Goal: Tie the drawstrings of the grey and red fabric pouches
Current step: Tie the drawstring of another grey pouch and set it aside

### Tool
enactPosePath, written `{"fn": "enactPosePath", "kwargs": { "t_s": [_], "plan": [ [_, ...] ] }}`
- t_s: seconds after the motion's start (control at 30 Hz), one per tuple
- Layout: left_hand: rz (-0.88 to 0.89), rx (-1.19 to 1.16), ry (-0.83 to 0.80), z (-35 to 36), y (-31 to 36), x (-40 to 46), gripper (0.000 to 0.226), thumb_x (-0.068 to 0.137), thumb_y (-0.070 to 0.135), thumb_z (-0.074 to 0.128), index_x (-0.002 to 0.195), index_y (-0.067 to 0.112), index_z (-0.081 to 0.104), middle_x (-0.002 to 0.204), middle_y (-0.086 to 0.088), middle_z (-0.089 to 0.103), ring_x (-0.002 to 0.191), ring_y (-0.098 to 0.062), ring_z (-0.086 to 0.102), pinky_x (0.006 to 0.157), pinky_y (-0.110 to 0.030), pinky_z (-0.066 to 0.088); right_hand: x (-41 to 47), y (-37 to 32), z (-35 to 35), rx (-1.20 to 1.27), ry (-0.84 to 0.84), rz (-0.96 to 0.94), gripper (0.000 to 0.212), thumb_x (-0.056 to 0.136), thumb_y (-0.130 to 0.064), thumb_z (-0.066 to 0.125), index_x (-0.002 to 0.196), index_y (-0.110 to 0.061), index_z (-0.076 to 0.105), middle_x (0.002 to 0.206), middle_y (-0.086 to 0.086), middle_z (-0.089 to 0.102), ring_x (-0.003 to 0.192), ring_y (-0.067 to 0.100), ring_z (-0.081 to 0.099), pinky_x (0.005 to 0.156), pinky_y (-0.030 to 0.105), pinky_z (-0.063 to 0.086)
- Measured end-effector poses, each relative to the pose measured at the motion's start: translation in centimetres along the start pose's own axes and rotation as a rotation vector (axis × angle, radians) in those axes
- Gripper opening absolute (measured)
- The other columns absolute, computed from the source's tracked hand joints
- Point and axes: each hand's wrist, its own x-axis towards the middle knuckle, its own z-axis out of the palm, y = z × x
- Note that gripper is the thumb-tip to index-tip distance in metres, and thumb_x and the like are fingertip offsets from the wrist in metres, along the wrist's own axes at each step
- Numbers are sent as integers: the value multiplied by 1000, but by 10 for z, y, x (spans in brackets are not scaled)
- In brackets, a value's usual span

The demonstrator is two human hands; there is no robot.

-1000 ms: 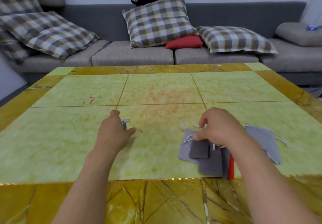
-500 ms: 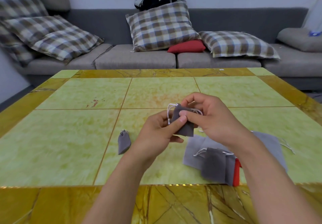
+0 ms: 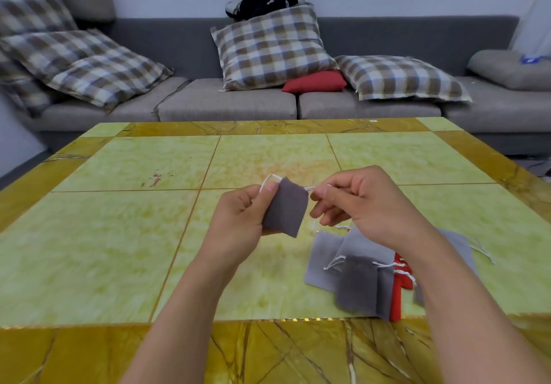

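Held pouch: a small dark grey fabric drawstring pouch [image 3: 285,210] was held up above the table, between both hands, tilted with its mouth toward the upper right; whether anything was inside could not be told.
Left hand: the left hand [image 3: 241,219] gripped the pouch's left side, thumb pressed on the front near the top corner, fingers curled behind it.
Right hand: the right hand [image 3: 362,204] pinched the white drawstring cord [image 3: 310,188] at the pouch's mouth between thumb and forefinger, its other fingers curled.
Cord loop: a second loop of white cord [image 3: 269,179] arched above the left thumb.
Pile: a heap of flat grey fabric pouches [image 3: 354,276] lay on the table below the right wrist, overlapping one another, with loose white cords across them.
Red pouch: a red fabric pouch [image 3: 398,294] showed only as a strip at the pile's right side, mostly hidden under grey pouches and the right forearm.
Table: the yellow-green tiled table with an ochre marble border [image 3: 119,234] lay bare to the left and beyond the hands.
Near edge: the pile sat close to the table's near border.
Behind: a grey sofa with checked cushions [image 3: 268,49] stood just past the far edge.
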Motion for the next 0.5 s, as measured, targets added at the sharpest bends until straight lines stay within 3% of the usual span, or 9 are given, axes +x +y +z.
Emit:
{"fn": "enactPosePath", "kwargs": {
  "t_s": [0.07,0.17,0.27,0.37,0.43,0.5],
  "plan": [
    [-1,-3,73,-11,3,1,40,99,32,53,75,4,68,71,-7,71,65,-15,67,59,-26,58,-1,1,-5,42,46,12,21,94,-11,62,77,-4,71,60,6,70,51,18,61,53,27,54],
    [15,27,112,-19,8,1,40,100,36,48,75,9,67,86,-3,75,80,-16,70,68,-29,61,-2,1,-9,170,77,12,27,91,-23,63,78,-1,69,65,8,68,53,17,58,53,25,52],
    [-40,14,71,-11,7,0,46,91,55,48,99,14,67,108,1,72,97,-17,69,80,-39,61,-3,-2,-2,278,-4,42,28,91,-29,60,77,-7,66,72,13,68,56,20,60,57,27,53],
    [-178,60,-55,0,0,0,71,76,77,39,127,31,57,125,7,63,112,-17,63,91,-42,56,-2,-4,8,281,-36,37,30,95,-29,56,76,-8,65,72,11,65,59,20,58,60,28,52],
    [-323,-37,-126,7,-2,0,76,85,76,30,127,22,61,120,-1,69,107,-23,68,92,-42,55,-1,-5,11,296,-48,40,33,99,-29,52,73,-9,62,73,10,64,62,20,57,60,29,51],
    [-429,-193,-168,12,0,-2,79,92,71,25,115,10,70,107,-9,75,99,-26,72,93,-41,54,-2,-6,11,315,-73,62,38,101,-30,47,70,-11,57,74,10,62,65,23,57,61,30,50]
  ]
}}
